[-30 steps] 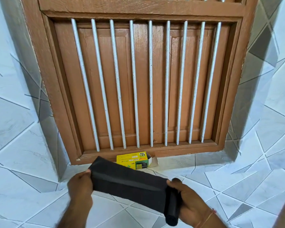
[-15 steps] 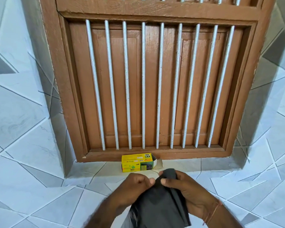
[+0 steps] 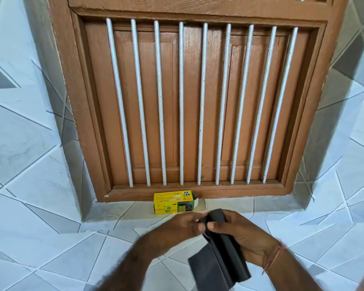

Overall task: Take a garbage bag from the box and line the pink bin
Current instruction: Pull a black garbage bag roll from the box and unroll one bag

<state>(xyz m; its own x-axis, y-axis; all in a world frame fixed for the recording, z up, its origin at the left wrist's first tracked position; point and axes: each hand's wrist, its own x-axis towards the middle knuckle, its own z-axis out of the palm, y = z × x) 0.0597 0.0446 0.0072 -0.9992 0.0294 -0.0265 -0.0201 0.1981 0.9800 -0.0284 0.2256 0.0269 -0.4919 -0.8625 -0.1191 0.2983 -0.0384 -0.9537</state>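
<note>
A black garbage bag (image 3: 219, 263), still folded into a long strip, hangs down between my hands in front of the tiled ledge. My left hand (image 3: 177, 229) pinches its top edge with the fingertips. My right hand (image 3: 244, 238) grips the same top end, thumb on the front face. Behind them a yellow garbage bag box (image 3: 172, 202) lies on its side on the ledge, its right end flap open. No pink bin is in view.
A brown wooden window frame (image 3: 88, 122) with several white vertical bars (image 3: 181, 101) fills the wall above the ledge. Grey-and-white patterned tiles (image 3: 40, 227) cover the ledge and the walls on both sides.
A second ago the bag was stretched sideways between my hands with a rolled end in the right. Both hands have come together at its top, and it now hangs down.
</note>
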